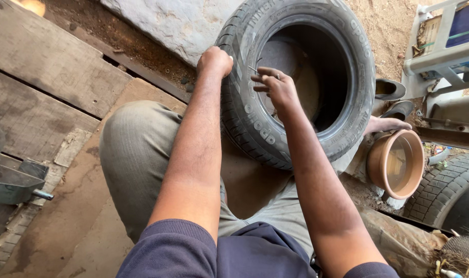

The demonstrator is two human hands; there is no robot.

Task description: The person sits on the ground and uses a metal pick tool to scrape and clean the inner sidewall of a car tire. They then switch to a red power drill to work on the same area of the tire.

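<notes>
A seated person is steadying an upright car tyre [296, 77] against the knees, over wooden boards [44, 87]. The left hand [215, 62] is gripping the tread at the tyre's upper edge, fingers curled closed over it. The right hand [276, 87] is resting on the sidewall near the bead, fingers pinched on a thin metal tool [253, 70]. Judged stage: probing or repairing the casing. Continuing calls for a firm left-hand brace. A clay-coloured bowl [396, 163] is standing just beside.
</notes>
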